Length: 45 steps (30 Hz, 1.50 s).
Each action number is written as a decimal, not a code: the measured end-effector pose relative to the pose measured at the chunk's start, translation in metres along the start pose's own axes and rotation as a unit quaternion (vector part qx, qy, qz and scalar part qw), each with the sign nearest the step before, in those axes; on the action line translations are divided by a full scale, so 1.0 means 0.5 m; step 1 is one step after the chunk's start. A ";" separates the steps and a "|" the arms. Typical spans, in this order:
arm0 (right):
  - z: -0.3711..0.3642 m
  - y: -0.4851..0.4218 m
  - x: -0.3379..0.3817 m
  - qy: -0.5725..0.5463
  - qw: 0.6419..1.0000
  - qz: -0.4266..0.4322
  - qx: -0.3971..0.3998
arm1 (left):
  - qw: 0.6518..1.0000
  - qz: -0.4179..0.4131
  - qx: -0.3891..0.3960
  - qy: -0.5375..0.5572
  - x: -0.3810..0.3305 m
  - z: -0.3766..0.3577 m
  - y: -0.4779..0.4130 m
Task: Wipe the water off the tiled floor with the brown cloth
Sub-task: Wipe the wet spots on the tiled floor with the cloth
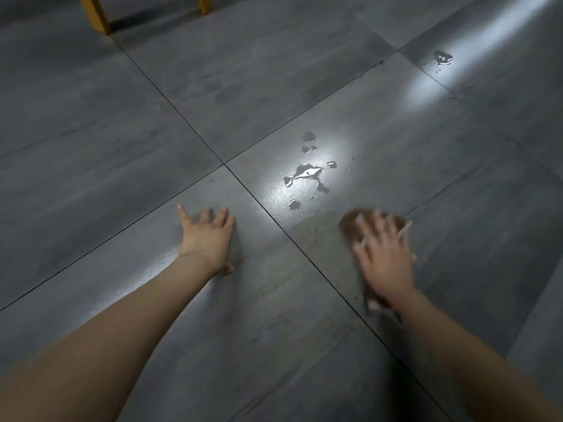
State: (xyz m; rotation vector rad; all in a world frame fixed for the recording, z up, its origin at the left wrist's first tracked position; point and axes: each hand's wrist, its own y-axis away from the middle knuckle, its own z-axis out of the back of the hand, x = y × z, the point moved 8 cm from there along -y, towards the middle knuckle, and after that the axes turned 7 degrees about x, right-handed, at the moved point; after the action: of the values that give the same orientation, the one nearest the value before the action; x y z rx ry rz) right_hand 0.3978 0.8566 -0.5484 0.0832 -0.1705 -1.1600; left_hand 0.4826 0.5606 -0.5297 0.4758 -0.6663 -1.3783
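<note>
Left hand (207, 239): your grip is loose, fingers spread flat on the tiled floor (91, 147).
Right hand (385, 257): you press the brown cloth (353, 223), blurry.
Water (304, 175): at 11 o'clock from the cloth, near it.
More water (443, 57): far off at 1 o'clock.

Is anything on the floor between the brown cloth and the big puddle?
No. Only bare tile separates the brown cloth, under the right hand, from the puddle. The left hand rests off to the side.

The scene is dimly lit. Bright glare is thrown across the tiled floor (274, 86) from the upper right. The right hand (385, 257) is smeared, probably by motion blur.
</note>
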 end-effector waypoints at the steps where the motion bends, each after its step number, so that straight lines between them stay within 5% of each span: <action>1: 0.021 -0.056 -0.043 -0.048 0.991 -0.124 -0.008 | 1.000 0.003 0.007 -0.005 -0.004 0.002 -0.002; 3: 0.036 -0.151 -0.030 -0.111 0.961 -0.252 0.008 | 1.000 0.012 0.024 0.006 -0.009 0.006 -0.006; 4: 0.032 -0.187 0.020 -0.105 0.968 -0.229 0.019 | 0.999 0.014 0.031 0.011 -0.009 0.006 -0.007; 6: 0.021 -0.202 0.175 -0.057 0.997 -0.041 0.022 | 0.999 0.008 0.029 0.015 -0.004 0.012 -0.006; 8: -0.005 -0.110 0.286 0.007 0.985 0.174 0.017 | 1.000 0.004 0.014 0.020 0.004 0.021 -0.007; 11: -0.032 0.044 0.231 0.007 0.958 0.281 0.050 | 1.000 0.005 0.013 0.026 0.016 0.012 0.002; 13: -0.015 0.025 0.113 0.009 0.969 0.245 0.030 | 1.000 0.000 0.017 0.022 0.017 -0.001 0.008; 16: 0.028 -0.144 -0.084 -0.028 0.999 -0.039 0.003 | 0.999 -0.007 0.026 0.032 0.017 -0.004 0.003; 18: 0.049 -0.253 -0.129 -0.076 0.976 -0.201 0.022 | 0.999 -0.010 0.033 0.039 0.019 -0.007 -0.004; 20: 0.061 -0.348 -0.093 -0.110 0.962 -0.246 0.043 | 0.998 -0.012 0.044 0.047 0.019 -0.013 -0.009; 24: 0.055 -0.448 0.134 -0.047 0.995 -0.050 0.069 | 0.996 -0.008 0.054 0.067 0.027 -0.019 -0.013; 28: 0.018 -0.317 0.339 0.008 0.982 0.185 0.038 | 0.995 -0.013 0.059 0.083 0.029 -0.019 -0.010; 33: -0.026 -0.006 0.279 0.017 0.939 0.340 0.055 | 0.998 -0.018 0.023 0.058 0.030 0.008 0.000; 36: -0.008 -0.013 0.083 0.002 0.969 0.245 0.019 | 0.998 -0.005 -0.029 0.062 0.027 0.016 0.011; 38: 0.014 -0.094 -0.037 -0.028 0.999 0.014 0.005 | 0.994 0.026 -0.061 0.092 0.036 0.012 0.023; 40: 0.030 -0.156 -0.044 -0.076 0.986 -0.151 0.010 | 0.984 0.078 -0.093 0.129 0.059 0.018 0.037; 42: 0.025 -0.199 0.075 -0.082 0.988 -0.131 0.031 | 0.974 0.115 -0.121 0.155 0.078 0.039 0.048; 45: -0.010 -0.151 0.351 -0.023 0.990 0.119 0.065 | 0.971 0.119 -0.144 0.151 0.083 0.079 0.065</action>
State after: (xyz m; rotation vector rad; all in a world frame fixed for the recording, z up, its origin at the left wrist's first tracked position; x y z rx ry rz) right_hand 0.3987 0.6654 -0.5490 0.1473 -0.2906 -0.9117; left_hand 0.4822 0.5271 -0.4729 0.3501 -0.2588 -1.1212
